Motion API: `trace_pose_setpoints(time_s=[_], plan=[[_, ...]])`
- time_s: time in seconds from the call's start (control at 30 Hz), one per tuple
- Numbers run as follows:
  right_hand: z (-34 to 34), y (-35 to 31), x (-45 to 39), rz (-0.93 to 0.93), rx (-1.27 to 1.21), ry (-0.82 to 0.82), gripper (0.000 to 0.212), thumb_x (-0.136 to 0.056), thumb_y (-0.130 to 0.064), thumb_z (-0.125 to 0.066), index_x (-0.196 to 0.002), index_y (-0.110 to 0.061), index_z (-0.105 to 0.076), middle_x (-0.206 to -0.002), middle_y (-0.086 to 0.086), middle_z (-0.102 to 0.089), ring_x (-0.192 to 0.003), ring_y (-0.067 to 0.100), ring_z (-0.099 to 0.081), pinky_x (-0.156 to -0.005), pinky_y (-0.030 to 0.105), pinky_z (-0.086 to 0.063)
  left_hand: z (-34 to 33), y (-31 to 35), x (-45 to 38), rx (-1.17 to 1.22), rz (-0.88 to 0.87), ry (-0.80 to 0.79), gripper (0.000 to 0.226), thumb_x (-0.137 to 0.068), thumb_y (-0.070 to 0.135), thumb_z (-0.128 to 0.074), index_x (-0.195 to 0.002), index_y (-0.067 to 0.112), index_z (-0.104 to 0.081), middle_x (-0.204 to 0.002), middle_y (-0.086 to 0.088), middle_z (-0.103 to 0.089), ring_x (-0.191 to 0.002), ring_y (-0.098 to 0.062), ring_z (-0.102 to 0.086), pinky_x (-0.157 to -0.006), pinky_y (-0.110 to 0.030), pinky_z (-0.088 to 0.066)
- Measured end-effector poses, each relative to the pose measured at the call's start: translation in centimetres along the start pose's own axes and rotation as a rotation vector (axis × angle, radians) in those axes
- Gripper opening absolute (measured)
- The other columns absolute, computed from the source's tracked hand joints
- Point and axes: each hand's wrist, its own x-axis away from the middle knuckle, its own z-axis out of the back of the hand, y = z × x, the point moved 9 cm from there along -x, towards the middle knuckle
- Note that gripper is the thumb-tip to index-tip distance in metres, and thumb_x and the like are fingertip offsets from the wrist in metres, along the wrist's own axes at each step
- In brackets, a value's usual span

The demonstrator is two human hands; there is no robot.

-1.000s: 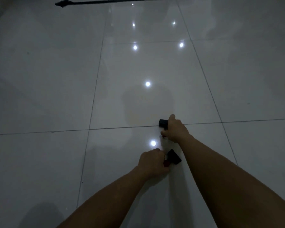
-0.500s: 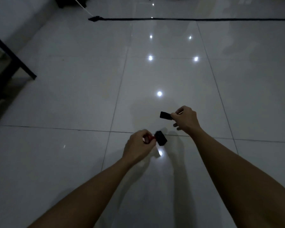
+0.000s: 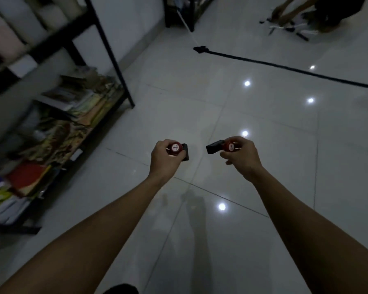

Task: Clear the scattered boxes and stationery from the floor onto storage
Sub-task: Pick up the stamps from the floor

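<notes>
While both stamps are already off the floor, we judge the task only partly done, since neither has yet reached storage. In the head view, our left hand (image 3: 165, 161) curls its fingers round a stamp with a red round cap (image 3: 175, 149) marked "TOP", its black base poking out just past the knuckles on the far side. Our right hand (image 3: 241, 157) pinches a second red-capped stamp (image 3: 220, 146), whose black body juts inward toward the left hand; the two stamps are near each other but apart, both held in the air above the tiled floor (image 3: 263, 187).

Well off to the left of our left hand stands a black-framed shelf (image 3: 106, 49), its low tier stacked with books and papers (image 3: 68, 115); that looks to us the likely place to set the stamps down, though we cannot be sure. Far beyond our right hand, another person (image 3: 319, 13) bends over a few small items on the floor, too blurred to name, so more clearing seems to remain there. A black cable (image 3: 285, 67) crosses the tiles ahead of both hands.

Against the frame half a second ago, our hands have risen and spread apart, the red caps now face us, and our gaze has swung left, so the shelf fills that side where only its leg showed.
</notes>
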Motion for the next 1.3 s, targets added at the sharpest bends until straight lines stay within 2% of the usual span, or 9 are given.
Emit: trace_pose_setpoints(time_s=[0.2, 0.4, 0.5, 0.6, 0.73, 0.8, 0.93, 1.1, 1.3], plan=[[-2.1, -16.2, 3.8, 0.024, 0.052, -0.189, 0.034, -0.081, 0.005, -0.075, -0.109, -0.013, -0.069, -0.109, 0.008, -0.067, -0.082, 0.022, -0.07, -0.058, 0.023, -0.056, 15.1, 10.7, 1.8, -0.023, 0.092, 0.097, 0.029, -0.08, 0.004, -0.076, -0.103, 0.019, -0.066, -0.109, -0.001, -0.058, -0.087, 0.001, -0.058, -0.074, -0.002, -0.043], [-6.1, -32.6, 5.6, 0.123, 0.054, -0.279, 0.029, -0.085, -0.006, -0.075, -0.11, -0.02, -0.069, -0.104, 0.002, -0.067, -0.077, 0.022, -0.066, -0.056, 0.027, -0.054, 29.7, 18.5, 1.1, -0.011, 0.096, 0.224, 0.032, -0.079, 0.005, -0.076, -0.1, 0.026, -0.063, -0.11, 0.002, -0.059, -0.097, -0.005, -0.061, -0.09, -0.025, -0.052], [-10.3, -38.9, 5.8, 0.202, 0.077, -0.349, 0.029, -0.084, -0.008, -0.076, -0.109, -0.021, -0.069, -0.102, -0.003, -0.068, -0.077, 0.014, -0.065, -0.064, 0.029, -0.051, 36.5, 19.8, 0.3, -0.007, 0.13, 0.315, 0.03, -0.081, 0.006, -0.077, -0.104, 0.02, -0.064, -0.113, 0.001, -0.058, -0.104, -0.017, -0.061, -0.092, -0.033, -0.053], [-16.0, -43.3, 6.1, 0.272, 0.102, -0.416, 0.03, -0.083, -0.009, -0.077, -0.109, -0.02, -0.068, -0.104, -0.003, -0.069, -0.078, 0.01, -0.067, -0.065, 0.022, -0.047, 42.8, 18.8, -0.4, -0.051, 0.165, 0.398, 0.03, -0.081, 0.011, -0.078, -0.106, 0.019, -0.064, -0.114, -0.002, -0.061, -0.104, -0.019, -0.061, -0.092, -0.038, -0.054], [-24.1, -46.1, 6.5, 0.339, 0.144, -0.514, 0.035, -0.083, -0.007, -0.078, -0.114, -0.018, -0.067, -0.106, -0.002, -0.068, -0.086, 0.004, -0.066, -0.064, 0.006, -0.046, 49.1, 15.4, -2.9, -0.122, 0.221, 0.448, 0.028, -0.084, 0.011, -0.077, -0.107, 0.018, -0.063, -0.111, -0.003, -0.06, -0.103, -0.02, -0.06, -0.085, -0.026, -0.047], [-28.1, -46.6, 6.2, 0.371, 0.181, -0.564, 0.036, -0.081, -0.007, -0.08, -0.113, -0.019, -0.067, -0.106, -0.003, -0.068, -0.087, 0.005, -0.065, -0.064, 0.003, -0.043, 51.6, 13.0, -4.8, -0.195, 0.261, 0.443, 0.028, -0.085, 0.013, -0.076, -0.11, 0.017, -0.063, -0.113, -0.005, -0.06, -0.103, -0.02, -0.059, -0.086, -0.028, -0.047], [-35.5, -46.9, 5.0, 0.429, 0.229, -0.64, 0.038, -0.079, -0.009, -0.084, -0.11, -0.021, -0.066, -0.098, -0.01, -0.063, -0.078, -0.004, -0.058, -0.064, 0.002, -0.039, 55.4, 8.5, -9.5, -0.454, 0.298, 0.381, 0.025, -0.087, 0.019, -0.073, -0.109, 0.019, -0.062, -0.112, -0.006, -0.061, -0.103, -0.025, -0.059, -0.085, -0.04, -0.053], [-43.3, -45.7, 2.2, 0.418, 0.194, -0.623, 0.04, -0.077, -0.014, -0.086, -0.112, -0.017, -0.068, -0.099, -0.008, -0.066, -0.075, -0.011, -0.058, -0.066, 0.001, -0.041, 57.8, 6.6, -15.9, -0.961, 0.116, 0.227, 0.025, -0.081, 0.025, -0.073, -0.105, 0.024, -0.066, -0.107, -0.002, -0.069, -0.099, -0.025, -0.062, -0.083, -0.036, -0.045], [-50.1, -44.4, 0.0, 0.432, 0.189, -0.661, 0.038, -0.076, -0.011, -0.085, -0.108, -0.017, -0.065, -0.092, -0.015, -0.058, -0.081, -0.024, -0.054, -0.069, 0.0, -0.041, 58.0, 3.6, -21.9, -1.149, 0.114, 0.08, 0.031, -0.084, 0.013, -0.071, -0.112, 0.024, -0.065, -0.109, -0.001, -0.069, -0.102, -0.024, -0.061, -0.091, -0.037, -0.034]])
